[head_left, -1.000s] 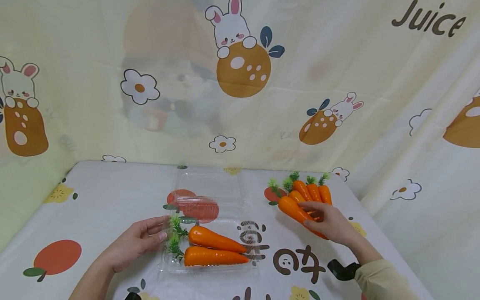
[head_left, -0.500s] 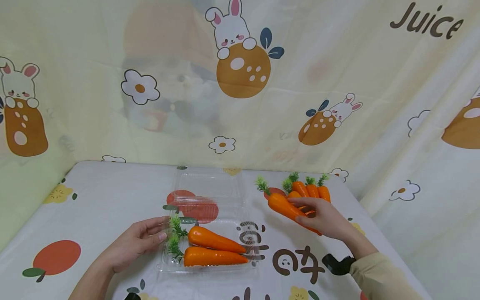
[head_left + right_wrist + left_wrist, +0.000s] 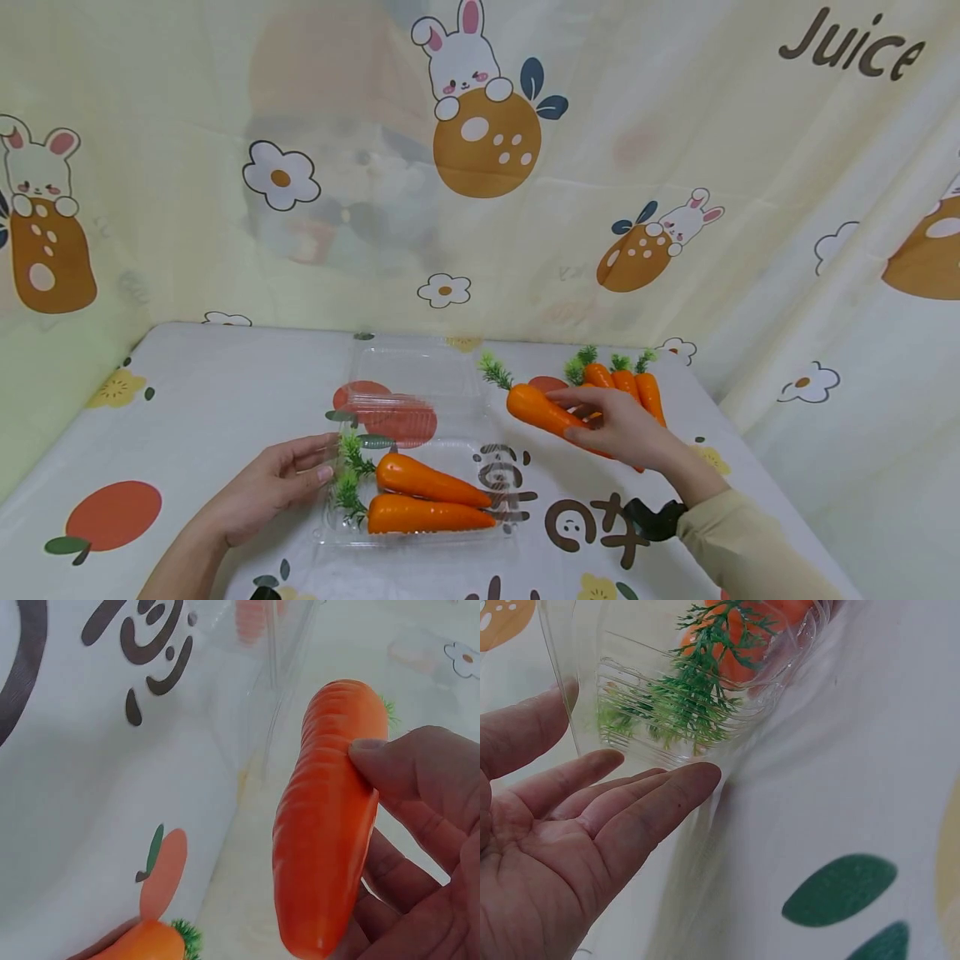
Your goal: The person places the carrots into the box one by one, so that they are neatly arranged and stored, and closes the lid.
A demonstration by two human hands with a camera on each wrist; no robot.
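Note:
My right hand (image 3: pixel 626 429) pinches an orange toy carrot (image 3: pixel 531 405) between thumb and fingers. The carrot's green top points to the back left; its tapered end is partly behind my hand in the head view. In the right wrist view the thumb presses on the ridged carrot (image 3: pixel 322 825). My left hand (image 3: pixel 270 483) touches the left side of a clear plastic clamshell box (image 3: pixel 420 540), its fingers fairly straight against the wall in the left wrist view. Inside the box, two carrots (image 3: pixel 431 512) lie side by side, green tops (image 3: pixel 697 682) toward my left hand.
The box's clear lid (image 3: pixel 420 367) lies folded back behind it. Several more carrots (image 3: pixel 651 396) lie in a pile at the back right, partly hidden by my right hand. A printed cloth (image 3: pixel 210 392) covers the table, and a patterned curtain (image 3: pixel 360 292) hangs behind.
My right hand has carried the carrot leftward from the pile, toward the box. My left hand, the box and the two carrots in it stay put.

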